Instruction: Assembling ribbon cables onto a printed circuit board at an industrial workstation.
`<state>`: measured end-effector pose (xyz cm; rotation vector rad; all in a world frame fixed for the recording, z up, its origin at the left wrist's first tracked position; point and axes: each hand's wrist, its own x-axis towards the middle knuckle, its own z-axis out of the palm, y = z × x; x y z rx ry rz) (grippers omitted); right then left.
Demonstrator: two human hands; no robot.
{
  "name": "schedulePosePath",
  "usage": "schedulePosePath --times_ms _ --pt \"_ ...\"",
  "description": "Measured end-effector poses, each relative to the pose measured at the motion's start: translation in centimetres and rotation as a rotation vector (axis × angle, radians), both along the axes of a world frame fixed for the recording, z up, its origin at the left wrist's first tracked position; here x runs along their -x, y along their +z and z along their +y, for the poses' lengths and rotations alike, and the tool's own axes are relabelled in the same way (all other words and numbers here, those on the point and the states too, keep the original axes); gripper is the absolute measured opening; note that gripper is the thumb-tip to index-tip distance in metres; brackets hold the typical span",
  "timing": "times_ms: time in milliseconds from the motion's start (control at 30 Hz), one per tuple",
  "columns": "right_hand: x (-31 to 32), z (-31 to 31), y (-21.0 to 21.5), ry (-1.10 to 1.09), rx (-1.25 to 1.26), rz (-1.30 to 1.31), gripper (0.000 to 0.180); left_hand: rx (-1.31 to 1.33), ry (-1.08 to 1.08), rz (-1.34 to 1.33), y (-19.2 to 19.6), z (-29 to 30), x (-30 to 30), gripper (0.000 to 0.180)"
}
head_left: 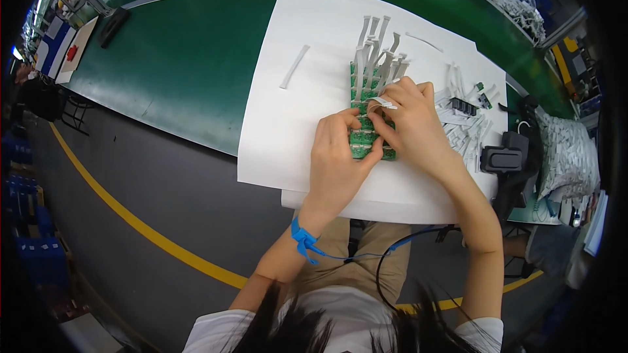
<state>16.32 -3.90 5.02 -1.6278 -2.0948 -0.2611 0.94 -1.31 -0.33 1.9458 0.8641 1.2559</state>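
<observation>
A green circuit board panel (360, 137) made of several small boards lies on white paper in front of me. White flat ribbon cables (367, 46) rise from its far part. My left hand (338, 150) grips the panel's near left side, its fingertips on the left edge and its thumb over the near part. Above the board's middle, my right hand (418, 121) pinches a short white ribbon cable (383, 102) close to the board surface. The fingers partly hide where that cable's end meets the board. A blue strap (303, 238) with a cord circles my left wrist.
White paper sheets (261, 137) cover part of the green table (176, 72). One loose cable (294, 67) lies left of the board. To the right are a pile of ribbon cables (466, 132), a dark connector block (464, 106), a black device (502, 159) and a plastic bag (568, 150).
</observation>
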Motion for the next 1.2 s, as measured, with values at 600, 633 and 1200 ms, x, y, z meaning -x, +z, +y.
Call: schedulePosePath --times_ms 600,633,1200 --pt "-0.9 0.4 1.6 0.06 0.193 -0.028 0.012 0.071 -0.045 -0.001 0.4 0.0 -0.1 0.041" --pt "-1.0 0.4 1.6 0.054 0.191 -0.032 0.012 0.069 -0.051 -0.006 0.4 0.0 -0.1 0.041" --pt "-1.7 1.4 1.8 0.17 0.253 0.03 0.011 0.036 -0.03 0.038 0.8 0.1 0.1 0.039"
